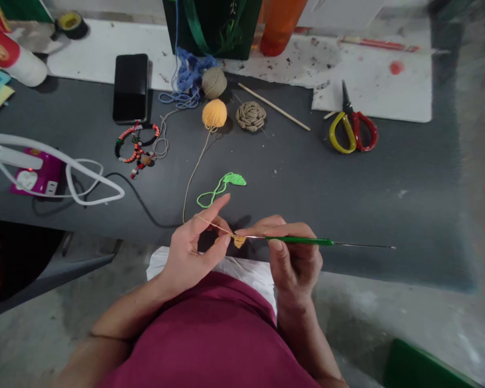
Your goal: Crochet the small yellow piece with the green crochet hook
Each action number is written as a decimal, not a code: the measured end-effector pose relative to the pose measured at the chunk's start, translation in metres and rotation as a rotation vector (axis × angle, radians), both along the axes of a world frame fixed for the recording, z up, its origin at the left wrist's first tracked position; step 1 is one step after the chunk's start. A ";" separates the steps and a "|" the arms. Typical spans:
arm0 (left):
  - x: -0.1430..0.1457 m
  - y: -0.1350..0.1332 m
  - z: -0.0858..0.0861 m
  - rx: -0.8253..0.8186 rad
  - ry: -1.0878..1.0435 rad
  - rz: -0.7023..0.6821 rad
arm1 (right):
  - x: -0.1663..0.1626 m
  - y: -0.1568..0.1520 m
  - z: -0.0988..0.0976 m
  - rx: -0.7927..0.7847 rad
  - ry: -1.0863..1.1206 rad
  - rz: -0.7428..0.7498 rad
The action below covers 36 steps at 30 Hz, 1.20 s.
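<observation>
In the head view, the right hand [295, 258] grips a green-handled crochet hook [303, 241], lying sideways, its tip in a small yellow crocheted piece [239, 242]. The nearby left hand [189, 253] pinches the yarn [196, 178] narrowly. Beyond: a dark gray table [327, 183], scissors [353, 132], a yellow yarn ball [214, 114], and a concrete floor [388, 318].

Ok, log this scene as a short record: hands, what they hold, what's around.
left hand: holds yellow yarn and a small yellow crocheted piece
right hand: grips a green-handled crochet hook, its tip at the piece
yarn source: yellow yarn ball
nearest item: green crocheted leaf
rest: tan crocheted rosette, red-and-yellow-handled scissors, black smartphone, beaded bracelet
surface: dark grey table
</observation>
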State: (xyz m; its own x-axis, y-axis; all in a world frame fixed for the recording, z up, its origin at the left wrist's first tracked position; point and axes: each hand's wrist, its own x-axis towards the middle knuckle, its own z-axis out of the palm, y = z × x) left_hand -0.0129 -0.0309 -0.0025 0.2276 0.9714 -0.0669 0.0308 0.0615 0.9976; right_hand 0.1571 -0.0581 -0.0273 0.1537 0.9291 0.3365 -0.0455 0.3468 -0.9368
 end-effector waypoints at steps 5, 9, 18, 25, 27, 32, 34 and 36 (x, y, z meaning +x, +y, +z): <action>0.000 -0.002 -0.006 0.156 0.112 0.007 | 0.001 -0.001 0.001 0.018 -0.066 -0.016; 0.001 -0.003 -0.004 0.251 0.187 0.026 | 0.002 -0.003 0.002 0.040 -0.109 -0.021; 0.003 -0.005 0.001 0.446 0.359 0.092 | -0.001 -0.006 0.006 0.094 -0.290 -0.109; 0.009 -0.004 0.000 -0.136 -0.163 0.140 | -0.004 -0.005 0.009 0.220 -0.500 -0.142; 0.010 -0.001 0.002 -0.356 -0.342 0.118 | -0.007 -0.005 0.006 0.279 -0.533 -0.176; 0.009 0.004 0.004 -0.727 -0.631 0.048 | -0.013 -0.007 -0.007 0.342 -0.487 -0.250; 0.009 0.004 0.004 -0.792 -0.674 0.022 | -0.016 -0.008 -0.011 0.327 -0.396 -0.254; 0.008 0.005 0.004 -0.831 -0.686 0.008 | -0.018 -0.009 -0.013 0.293 -0.258 -0.239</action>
